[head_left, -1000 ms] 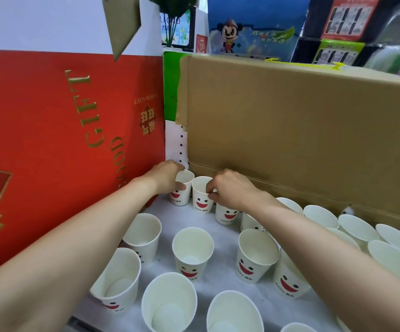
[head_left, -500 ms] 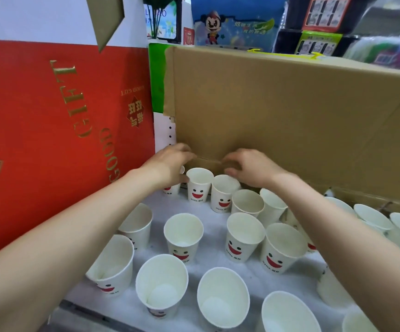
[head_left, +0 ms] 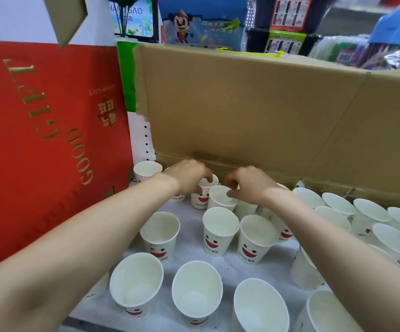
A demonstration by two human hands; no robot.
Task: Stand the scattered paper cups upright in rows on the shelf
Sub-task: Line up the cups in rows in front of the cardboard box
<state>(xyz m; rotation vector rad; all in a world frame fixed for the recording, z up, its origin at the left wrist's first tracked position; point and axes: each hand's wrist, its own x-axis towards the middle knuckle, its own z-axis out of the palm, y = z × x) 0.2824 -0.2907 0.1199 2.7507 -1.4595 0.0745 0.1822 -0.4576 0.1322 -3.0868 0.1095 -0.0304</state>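
Many white paper cups printed with red smiley faces stand upright on the white shelf [head_left: 189, 248]. Both my arms reach to the back row. My left hand [head_left: 189, 178] pinches the rim of a back-row cup [head_left: 202, 200] with its fingers dipped inside. My right hand [head_left: 249, 185] grips the rim of the neighbouring cup [head_left: 220, 200], which sits slightly tilted toward me. One more cup [head_left: 146, 170] stands alone in the back left corner. Nearer rows hold upright cups such as one [head_left: 220, 230] in the middle.
A tall red gift box [head_left: 45, 140] walls the left side. A brown cardboard box [head_left: 266, 111] stands right behind the back row. More cups crowd the right side [head_left: 371, 219]. Packaged goods sit on shelves above [head_left: 203, 22].
Both hands dropped from the cardboard edge onto two back-row cups and took hold of their rims. The camera moved closer and tilted down a little.
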